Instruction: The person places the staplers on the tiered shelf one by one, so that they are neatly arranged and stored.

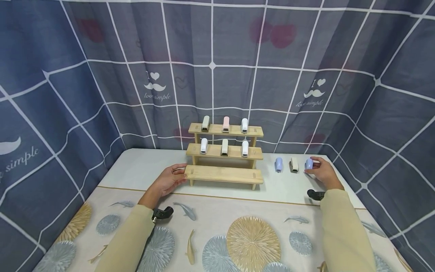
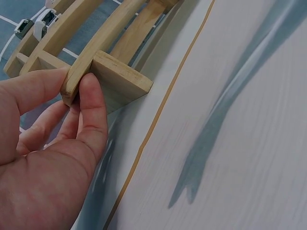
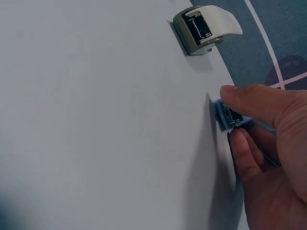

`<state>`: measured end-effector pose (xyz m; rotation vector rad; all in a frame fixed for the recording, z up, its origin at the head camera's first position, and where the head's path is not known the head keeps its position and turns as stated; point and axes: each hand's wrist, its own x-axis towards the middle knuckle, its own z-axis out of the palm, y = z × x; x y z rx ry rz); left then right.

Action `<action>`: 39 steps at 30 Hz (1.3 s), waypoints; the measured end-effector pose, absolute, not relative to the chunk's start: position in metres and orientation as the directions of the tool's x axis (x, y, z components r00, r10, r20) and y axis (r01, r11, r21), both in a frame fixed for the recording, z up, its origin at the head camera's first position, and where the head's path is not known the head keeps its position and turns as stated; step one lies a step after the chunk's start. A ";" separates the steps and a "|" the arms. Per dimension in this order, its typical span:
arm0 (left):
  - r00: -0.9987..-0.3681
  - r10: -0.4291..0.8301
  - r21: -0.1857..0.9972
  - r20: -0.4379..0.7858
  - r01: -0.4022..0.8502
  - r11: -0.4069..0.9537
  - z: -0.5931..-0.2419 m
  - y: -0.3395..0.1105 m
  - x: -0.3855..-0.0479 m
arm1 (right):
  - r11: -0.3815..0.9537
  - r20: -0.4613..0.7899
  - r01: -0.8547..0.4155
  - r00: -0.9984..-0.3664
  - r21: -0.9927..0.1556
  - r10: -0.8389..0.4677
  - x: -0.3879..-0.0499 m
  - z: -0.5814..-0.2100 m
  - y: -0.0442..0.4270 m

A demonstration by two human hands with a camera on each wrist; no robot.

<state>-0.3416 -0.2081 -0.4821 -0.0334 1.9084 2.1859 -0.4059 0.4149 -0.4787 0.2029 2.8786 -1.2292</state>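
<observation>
A stepped wooden display rack [image 1: 222,173] with three shelves stands on the table. My left hand [image 1: 170,180] grips the left end of its lowest shelf [image 2: 79,72], thumb and fingers on either side of the board. At the right, my right hand [image 1: 323,172] pinches a small blue stapler [image 1: 309,164] between thumb and fingers; in the right wrist view the fingers partly hide the blue stapler [image 3: 229,115]. Beside it on the white surface are a cream stapler [image 1: 293,165] and another blue stapler [image 1: 278,164].
Three staplers, green, pink [image 1: 225,124] and white, stand on the top shelf. The middle shelf holds two white ones and a pale green one [image 1: 224,147]. A patterned cloth [image 1: 190,241] covers the near table, and a checked curtain [image 1: 210,87] hangs behind and at both sides.
</observation>
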 end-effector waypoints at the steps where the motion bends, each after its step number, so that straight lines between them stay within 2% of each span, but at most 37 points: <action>1: -0.971 0.164 0.974 -0.174 -0.194 -0.120 -0.482 -0.208 -0.342 | 0.686 -0.045 0.116 -0.992 -0.718 0.120 -0.406 -0.479 0.414; 6: -0.969 0.166 0.974 -0.181 -0.200 -0.109 -0.482 -0.208 -0.341 | 0.682 -0.004 0.095 -0.991 -0.725 0.134 -0.407 -0.481 0.412; 14: -0.971 0.167 0.975 -0.170 -0.190 -0.112 -0.481 -0.208 -0.339 | 0.666 -0.012 0.100 -0.991 -0.739 0.135 -0.407 -0.481 0.409; 25: -0.973 0.171 0.978 -0.156 -0.176 -0.109 -0.482 -0.208 -0.339 | 0.630 0.031 0.070 -0.989 -0.774 0.147 -0.394 -0.481 0.410; 35: -0.973 0.175 0.979 -0.154 -0.174 -0.106 -0.482 -0.208 -0.340 | 0.421 0.028 0.058 -0.980 -0.905 0.195 -0.381 -0.477 0.396; 39: -0.972 0.186 0.982 -0.142 -0.163 -0.099 -0.482 -0.208 -0.339 | 0.380 0.024 0.048 -0.983 -0.924 0.183 -0.377 -0.474 0.388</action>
